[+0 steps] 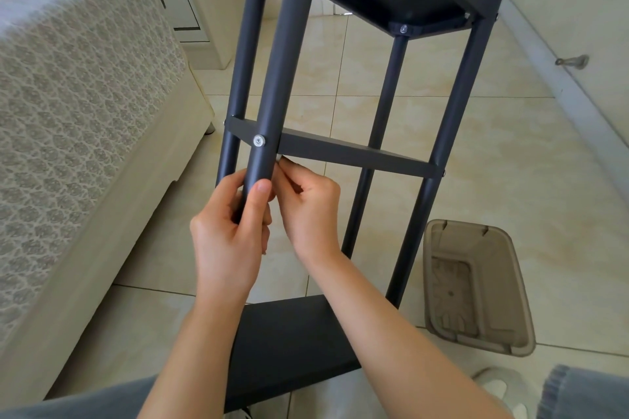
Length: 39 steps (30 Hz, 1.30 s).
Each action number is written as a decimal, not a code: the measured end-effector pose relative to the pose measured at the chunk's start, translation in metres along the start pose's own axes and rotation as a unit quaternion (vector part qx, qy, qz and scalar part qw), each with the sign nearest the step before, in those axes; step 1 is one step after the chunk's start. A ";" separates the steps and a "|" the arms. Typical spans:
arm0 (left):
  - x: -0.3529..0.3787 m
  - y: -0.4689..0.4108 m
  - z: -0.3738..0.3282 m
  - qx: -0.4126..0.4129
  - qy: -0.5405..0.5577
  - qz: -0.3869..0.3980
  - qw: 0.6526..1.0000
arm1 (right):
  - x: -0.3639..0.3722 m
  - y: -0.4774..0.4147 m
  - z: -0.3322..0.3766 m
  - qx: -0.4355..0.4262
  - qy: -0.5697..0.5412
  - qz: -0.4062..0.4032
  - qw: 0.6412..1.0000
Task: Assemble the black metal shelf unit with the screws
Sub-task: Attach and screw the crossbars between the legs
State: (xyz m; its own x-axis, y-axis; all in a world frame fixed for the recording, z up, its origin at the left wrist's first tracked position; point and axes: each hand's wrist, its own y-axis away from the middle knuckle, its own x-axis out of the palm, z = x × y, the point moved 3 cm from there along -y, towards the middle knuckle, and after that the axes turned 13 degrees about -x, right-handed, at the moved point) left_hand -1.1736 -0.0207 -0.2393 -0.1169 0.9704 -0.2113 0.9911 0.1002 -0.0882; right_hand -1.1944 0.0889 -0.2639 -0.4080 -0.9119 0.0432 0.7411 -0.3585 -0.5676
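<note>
Two hands work the near post (263,119) of the shelf unit (340,153) on the floor: left hand (228,235) wrapped around it, right hand (306,204) pinching something small, likely a screw needing alignment next.

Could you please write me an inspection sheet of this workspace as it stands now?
Surface: tiled floor, bare around the work.
Job's things: black shelf unit partly built; screw seated in the near post; loose black panel underneath.
Clutter: tan tray on the floor.
Grippers: left hand grips the post; right hand pinches something small beside it.
Cables: nothing seen.
Surroundings: sofa to the left, wall to the right.
</note>
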 end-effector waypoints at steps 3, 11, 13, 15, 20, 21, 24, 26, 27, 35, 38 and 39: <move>-0.001 0.000 0.000 0.000 -0.005 -0.003 1.000 | 0.000 -0.001 0.000 -0.001 0.003 -0.003 1.000; -0.001 0.002 -0.001 0.004 -0.021 -0.002 1.000 | -0.016 0.018 0.000 0.039 0.037 0.040 0.998; -0.001 0.004 -0.002 0.004 -0.026 -0.002 1.000 | -0.026 0.029 0.000 0.051 0.052 0.044 0.996; 0.000 0.006 -0.003 0.004 -0.031 -0.004 1.000 | -0.039 0.040 0.000 0.069 0.075 0.040 0.994; 0.000 0.009 -0.002 -0.001 -0.032 -0.011 0.999 | -0.080 0.049 0.002 0.083 0.109 -0.008 0.991; 0.000 0.010 -0.001 -0.001 -0.030 -0.011 0.999 | -0.090 0.048 0.002 0.084 0.116 -0.020 0.989; -0.001 0.013 0.000 0.003 -0.026 -0.007 1.000 | -0.115 0.041 0.000 0.100 0.127 -0.061 0.985; -0.001 0.016 0.000 0.007 -0.030 -0.006 0.999 | -0.131 0.035 -0.002 0.111 0.136 -0.094 0.980; -0.001 0.016 0.000 0.011 -0.033 -0.006 0.999 | -0.138 0.031 -0.004 0.117 0.143 -0.107 0.977; -0.008 0.021 0.004 0.050 -0.063 -0.037 0.996 | -0.190 -0.008 -0.017 0.174 0.212 -0.161 0.948; -0.012 0.021 0.006 0.057 -0.066 -0.041 0.995 | -0.192 -0.025 -0.019 0.191 0.196 -0.108 0.956; -0.013 0.022 0.006 0.060 -0.068 -0.042 0.995 | -0.191 -0.028 -0.019 0.198 0.184 -0.091 0.958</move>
State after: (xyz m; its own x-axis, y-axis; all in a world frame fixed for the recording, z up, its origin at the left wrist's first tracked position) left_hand -1.1511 -0.0328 -0.2444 -0.2153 0.9199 -0.3277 0.9635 0.1454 -0.2248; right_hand -1.1477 0.2766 -0.2717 -0.6566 -0.7206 -0.2226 0.7540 -0.6193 -0.2191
